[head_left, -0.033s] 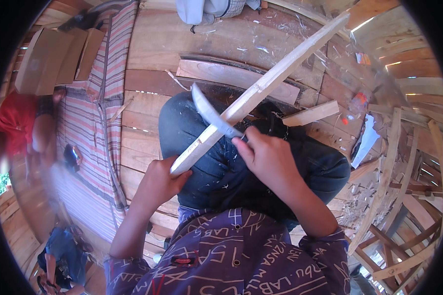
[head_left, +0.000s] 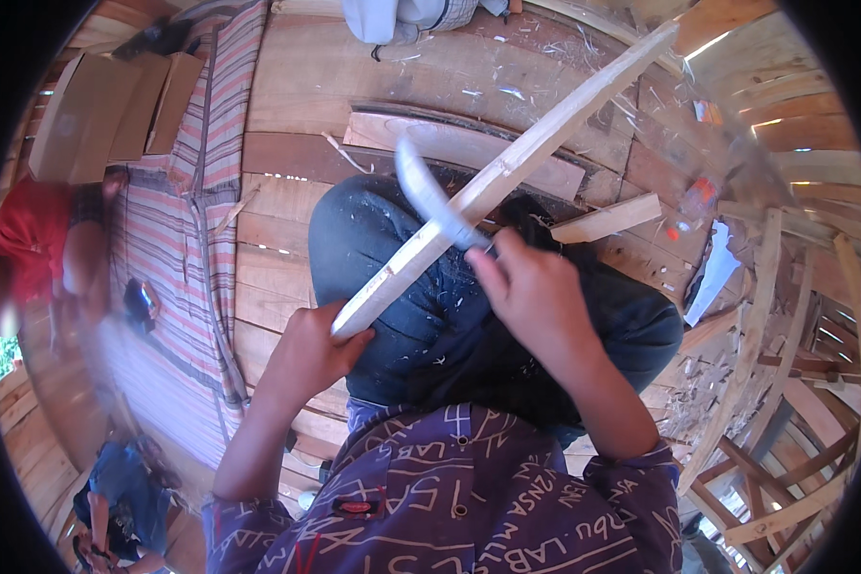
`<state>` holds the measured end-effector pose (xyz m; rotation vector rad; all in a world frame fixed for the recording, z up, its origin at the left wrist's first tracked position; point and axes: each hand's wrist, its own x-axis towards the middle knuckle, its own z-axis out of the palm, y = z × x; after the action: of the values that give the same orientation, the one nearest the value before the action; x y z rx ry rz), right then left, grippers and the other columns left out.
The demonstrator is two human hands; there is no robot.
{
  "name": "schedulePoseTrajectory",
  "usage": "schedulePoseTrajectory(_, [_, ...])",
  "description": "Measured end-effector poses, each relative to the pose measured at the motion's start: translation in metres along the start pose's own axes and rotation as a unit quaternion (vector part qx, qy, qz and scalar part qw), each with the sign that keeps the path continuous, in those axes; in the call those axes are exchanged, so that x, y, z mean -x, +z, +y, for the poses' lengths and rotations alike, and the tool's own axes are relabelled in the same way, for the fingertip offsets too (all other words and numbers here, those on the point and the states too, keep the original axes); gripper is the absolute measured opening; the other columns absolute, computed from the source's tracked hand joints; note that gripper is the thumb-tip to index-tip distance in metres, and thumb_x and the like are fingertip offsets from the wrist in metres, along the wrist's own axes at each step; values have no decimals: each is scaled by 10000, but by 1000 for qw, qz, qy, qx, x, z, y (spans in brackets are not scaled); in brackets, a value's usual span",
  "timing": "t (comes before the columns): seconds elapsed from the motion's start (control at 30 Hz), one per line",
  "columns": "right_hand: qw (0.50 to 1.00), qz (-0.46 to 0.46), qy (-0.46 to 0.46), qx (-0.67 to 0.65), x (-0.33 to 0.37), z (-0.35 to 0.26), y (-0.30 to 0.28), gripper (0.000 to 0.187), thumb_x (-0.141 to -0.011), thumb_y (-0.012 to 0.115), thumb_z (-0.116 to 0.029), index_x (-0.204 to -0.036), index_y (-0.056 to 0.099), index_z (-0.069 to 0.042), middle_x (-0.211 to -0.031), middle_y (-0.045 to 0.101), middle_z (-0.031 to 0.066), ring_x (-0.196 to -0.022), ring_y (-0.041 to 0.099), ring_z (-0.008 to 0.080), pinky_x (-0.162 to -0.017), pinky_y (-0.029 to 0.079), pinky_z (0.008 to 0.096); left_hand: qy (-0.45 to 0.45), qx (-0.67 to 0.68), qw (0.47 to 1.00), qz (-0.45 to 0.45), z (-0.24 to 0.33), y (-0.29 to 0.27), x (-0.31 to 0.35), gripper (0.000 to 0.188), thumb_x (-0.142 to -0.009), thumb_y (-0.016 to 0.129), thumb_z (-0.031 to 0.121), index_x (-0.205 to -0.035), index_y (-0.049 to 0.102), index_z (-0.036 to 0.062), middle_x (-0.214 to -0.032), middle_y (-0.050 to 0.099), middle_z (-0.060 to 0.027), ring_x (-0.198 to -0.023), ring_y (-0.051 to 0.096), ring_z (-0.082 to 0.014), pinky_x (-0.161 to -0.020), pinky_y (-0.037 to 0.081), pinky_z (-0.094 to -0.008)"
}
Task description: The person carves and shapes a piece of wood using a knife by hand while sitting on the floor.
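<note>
A long, pale wooden stick [head_left: 569,117] slants from my lap toward the far right, its near end resting over my legs. My left hand [head_left: 308,356] is closed around that near end. In my right hand [head_left: 538,298] is a knife [head_left: 423,182] with a broad, curved blade, slightly blurred. The blade lies across the stick around its middle, with the tip pointing far left. My fingers hide most of the knife's handle. Small shavings cling to my dark trousers [head_left: 354,249].
Planks [head_left: 450,148] and a short board [head_left: 607,218] lie on the wooden floor beyond my legs. Shavings and a wooden frame [head_left: 765,364] are on the right. At left are a striped mat [head_left: 158,220], cardboard [head_left: 86,115], and a person in red [head_left: 33,225]; another person [head_left: 129,497] is lower left.
My right hand and the knife have slid a little up the stick, away from my left hand, toward the far right. The left hand and the stick look unmoved.
</note>
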<state>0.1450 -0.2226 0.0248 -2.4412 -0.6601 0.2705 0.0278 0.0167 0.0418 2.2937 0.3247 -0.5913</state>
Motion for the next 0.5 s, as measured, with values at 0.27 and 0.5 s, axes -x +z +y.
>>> schedulePoseTrajectory(0.27, [1000, -20, -16, -9, 13, -4, 13, 340, -945, 593, -346, -772, 502, -69, -537, 582, 139, -488, 612, 346, -438, 482, 447, -5, 11, 1000, -18, 0, -2, -4, 313, -796, 746, 166, -1000, 670, -59, -805, 675, -270, -762, 695, -380, -672, 521, -395])
schedulePoseTrajectory(0.5, [998, -42, 4, -45, 19, -12, 22, 334, -950, 589, -334, -786, 513, -54, -554, 590, 148, -518, 619, 364, -453, 483, 464, 1, 36, 999, -7, -2, 0, -5, 272, -772, 763, 168, -915, 671, -45, -761, 647, -279, -754, 655, -445, -664, 524, -444])
